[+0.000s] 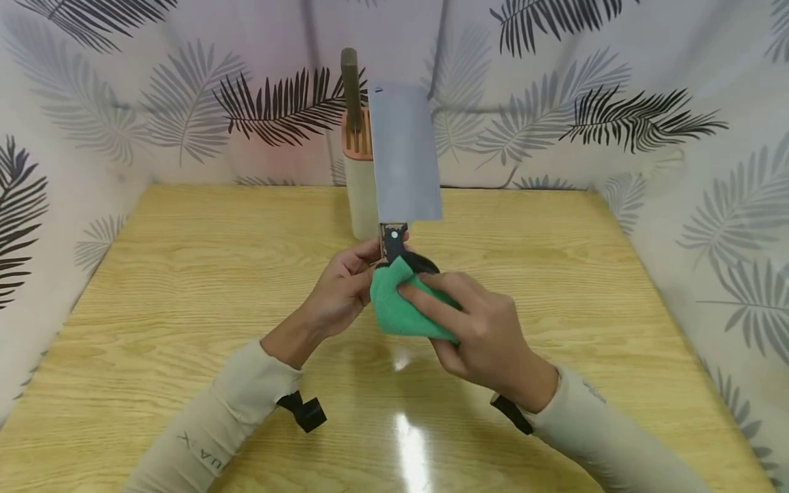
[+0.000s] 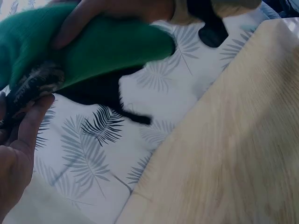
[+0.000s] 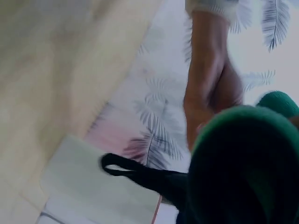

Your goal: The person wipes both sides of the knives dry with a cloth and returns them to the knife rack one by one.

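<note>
A cleaver point(image 1: 405, 154) stands nearly upright in the head view, its broad grey blade above and its worn dark handle below. My left hand point(image 1: 339, 287) holds the handle, whose scuffed surface point(image 2: 37, 86) shows close up in the left wrist view. My right hand point(image 1: 483, 329) grips a folded green cloth point(image 1: 401, 308) against the handle's lower part. A black piece with a loop point(image 3: 126, 165) hangs by the cloth in the right wrist view. The cloth and fingers hide the handle's end.
Behind the blade stands a cream knife block point(image 1: 362, 195) with an orange slotted top; a brownish handle point(image 1: 350, 82) sticks up from it. The wood-grain table point(image 1: 216, 253) is bordered by leaf-patterned white curtains point(image 1: 536, 130).
</note>
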`<state>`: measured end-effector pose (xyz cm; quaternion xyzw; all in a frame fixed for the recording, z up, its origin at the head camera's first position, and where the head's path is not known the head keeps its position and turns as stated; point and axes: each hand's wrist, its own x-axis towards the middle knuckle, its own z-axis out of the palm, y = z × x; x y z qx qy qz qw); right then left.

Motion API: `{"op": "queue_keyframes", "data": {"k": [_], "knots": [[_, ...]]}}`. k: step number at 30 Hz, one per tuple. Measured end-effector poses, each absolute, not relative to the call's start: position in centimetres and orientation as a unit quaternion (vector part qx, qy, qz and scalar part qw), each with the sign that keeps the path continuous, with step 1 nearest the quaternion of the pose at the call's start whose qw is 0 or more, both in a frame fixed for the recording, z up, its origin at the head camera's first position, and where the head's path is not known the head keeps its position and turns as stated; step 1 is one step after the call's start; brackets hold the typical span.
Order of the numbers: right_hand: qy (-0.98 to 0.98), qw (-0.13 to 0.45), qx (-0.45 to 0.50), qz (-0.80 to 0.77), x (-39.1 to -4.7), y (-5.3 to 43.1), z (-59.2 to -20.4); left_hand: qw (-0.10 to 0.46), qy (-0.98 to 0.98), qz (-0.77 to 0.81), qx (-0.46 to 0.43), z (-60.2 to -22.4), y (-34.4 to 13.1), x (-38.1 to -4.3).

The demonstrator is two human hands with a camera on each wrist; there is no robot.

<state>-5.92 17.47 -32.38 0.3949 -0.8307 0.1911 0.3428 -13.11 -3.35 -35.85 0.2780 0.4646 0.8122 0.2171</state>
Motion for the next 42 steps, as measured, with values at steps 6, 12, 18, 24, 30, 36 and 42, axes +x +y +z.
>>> {"op": "queue_keyframes", "data": {"k": [6,12,18,24,30,36,42], "knots": [[-0.813,0.311,0.456,0.186,-5.6,19.3,-30.7,0.246,0.467,0.805,0.271,-35.7,-2.6,-12.6],[-0.818,0.368,0.391,0.206,-8.3,19.9,-27.8,0.281,0.46,0.779,0.32,-35.3,-1.7,-12.5],[-0.809,0.336,0.409,0.255,-6.9,19.0,-29.0,0.248,0.471,0.796,0.288,-34.6,-2.0,-13.0],[-0.813,0.281,0.456,0.23,-4.1,18.4,-30.4,0.23,0.486,0.793,0.287,-34.0,-2.0,-13.1],[-0.823,0.317,0.428,0.199,-5.3,18.6,-28.3,0.247,0.465,0.789,0.317,-34.3,-1.3,-12.7],[-0.827,0.386,0.351,0.208,-8.3,19.1,-26.1,0.268,0.484,0.753,0.357,-34.3,-1.4,-11.9],[-0.822,0.415,0.278,0.275,-10.6,19.7,-25.4,0.273,0.519,0.714,0.382,-33.5,-1.3,-11.7]]}}
